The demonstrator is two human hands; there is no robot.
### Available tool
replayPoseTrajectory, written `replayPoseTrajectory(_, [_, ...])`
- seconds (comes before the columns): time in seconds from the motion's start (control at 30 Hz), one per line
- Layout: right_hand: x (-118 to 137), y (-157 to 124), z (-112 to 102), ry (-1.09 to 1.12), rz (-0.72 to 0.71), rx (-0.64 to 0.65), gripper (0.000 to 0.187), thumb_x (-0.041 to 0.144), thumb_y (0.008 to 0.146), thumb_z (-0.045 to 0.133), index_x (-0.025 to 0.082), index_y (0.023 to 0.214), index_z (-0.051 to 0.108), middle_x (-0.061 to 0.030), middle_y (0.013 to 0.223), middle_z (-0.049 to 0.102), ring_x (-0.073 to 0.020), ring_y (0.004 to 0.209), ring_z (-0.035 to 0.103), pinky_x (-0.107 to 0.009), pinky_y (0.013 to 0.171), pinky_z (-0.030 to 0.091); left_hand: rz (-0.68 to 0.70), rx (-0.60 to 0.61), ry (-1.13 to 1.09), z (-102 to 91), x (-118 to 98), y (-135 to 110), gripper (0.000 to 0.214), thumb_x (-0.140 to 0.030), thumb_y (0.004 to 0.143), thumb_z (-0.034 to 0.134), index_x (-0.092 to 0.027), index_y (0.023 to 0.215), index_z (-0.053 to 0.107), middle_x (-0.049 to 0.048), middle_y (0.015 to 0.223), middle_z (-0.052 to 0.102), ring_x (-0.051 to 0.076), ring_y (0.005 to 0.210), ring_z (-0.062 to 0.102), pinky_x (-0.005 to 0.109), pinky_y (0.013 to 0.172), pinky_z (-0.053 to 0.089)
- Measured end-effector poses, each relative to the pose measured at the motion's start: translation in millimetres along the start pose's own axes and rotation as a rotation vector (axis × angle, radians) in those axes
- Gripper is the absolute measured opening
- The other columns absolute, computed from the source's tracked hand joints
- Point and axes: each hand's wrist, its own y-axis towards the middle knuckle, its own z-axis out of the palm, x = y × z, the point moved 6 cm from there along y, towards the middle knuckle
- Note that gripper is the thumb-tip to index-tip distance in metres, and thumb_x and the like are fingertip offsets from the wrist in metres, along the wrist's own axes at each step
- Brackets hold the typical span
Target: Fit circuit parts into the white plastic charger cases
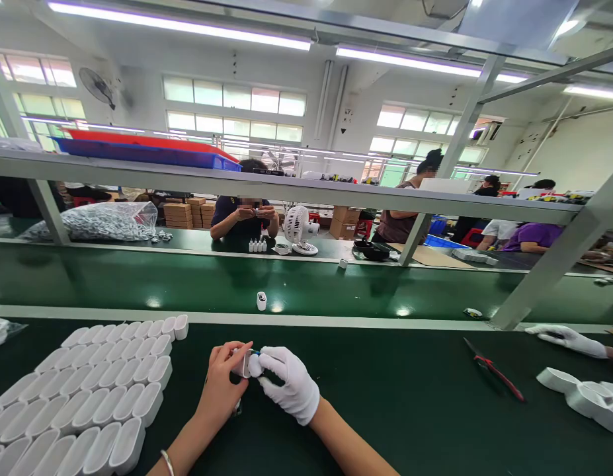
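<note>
My bare left hand (225, 381) is closed around a small white plastic shell (245, 363) just above the green mat. My right hand (287, 383), in a white glove, pinches the same shell from the right, fingertips pressed to its edge. A thin bracelet sits on my left wrist. Several identical white shells (95, 396) lie in neat rows on the mat to the left of my hands.
One white shell (261, 301) stands on the green conveyor belt (336, 287) beyond my hands. Red-handled pliers (493, 368) lie at the right. A co-worker's gloved hand (567, 338) and more white parts (584, 393) are at far right. People sit across the belt beside a small fan (300, 230).
</note>
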Motion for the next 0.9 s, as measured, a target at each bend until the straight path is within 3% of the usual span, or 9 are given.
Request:
replayPoseTrajectory(0.27, [12.3, 10.7, 4.2, -0.030, -0.032, 0.159, 0.018, 0.007, 0.073, 0.048, 0.021, 0.081, 0.057, -0.0003, 0.079, 0.059, -0.0129, 0.072, 0.056, -0.023, 0.069, 0.048, 0.059, -0.038, 0.032, 0.9, -4.1, -3.2, 0.066, 0.002, 0.063, 0.048, -0.034, 0.117, 0.061, 0.0017, 0.113, 0.059, 0.024, 0.104, 0.050, 0.043, 0.092, 0.046])
replayPoseTrajectory(0.47, [11.8, 3.4, 7.7, -0.231, 0.019, 0.075, 0.021, 0.013, 0.075, 0.055, 0.022, 0.093, 0.060, -0.0050, 0.093, 0.063, -0.0174, 0.080, 0.059, -0.025, 0.067, 0.049, 0.078, -0.016, 0.058, 5.2, -0.1, -3.3, 0.066, 0.002, 0.062, 0.048, -0.035, 0.114, 0.063, 0.0013, 0.111, 0.059, 0.025, 0.102, 0.051, 0.044, 0.091, 0.048])
replayPoseTrajectory(0.6, [13.5, 2.0, 10.8, -0.240, 0.024, 0.070, 0.023, 0.015, 0.077, 0.055, 0.022, 0.098, 0.062, -0.0059, 0.094, 0.065, -0.0188, 0.081, 0.060, -0.027, 0.068, 0.050, 0.064, -0.044, 0.029, 1.1, -5.2, -4.9, 0.065, 0.002, 0.063, 0.047, -0.034, 0.115, 0.062, 0.0012, 0.114, 0.059, 0.024, 0.105, 0.050, 0.044, 0.093, 0.047])
replayPoseTrajectory(0.73, [8.0, 1.0, 9.4, 0.035, 0.137, 0.016, 0.029, 0.016, 0.077, 0.058, 0.024, 0.105, 0.063, -0.0062, 0.101, 0.064, -0.0197, 0.092, 0.060, -0.031, 0.081, 0.051, 0.037, -0.018, -0.055, -0.2, -9.7, -4.3, 0.063, 0.000, 0.065, 0.049, -0.034, 0.117, 0.061, 0.0015, 0.113, 0.060, 0.024, 0.104, 0.051, 0.044, 0.093, 0.046])
replayPoseTrajectory(0.9, [-25.5, -10.3, 19.1, 0.768, 0.626, -0.041, 0.064, 0.040, 0.074, 0.070, 0.022, 0.131, 0.048, -0.0115, 0.120, 0.057, -0.0252, 0.107, 0.058, -0.041, 0.089, 0.049, -0.041, 0.033, -0.216, 0.8, -12.0, -2.2, 0.052, -0.007, 0.068, 0.054, -0.031, 0.113, 0.064, 0.0031, 0.115, 0.060, 0.026, 0.107, 0.051, 0.047, 0.096, 0.043])
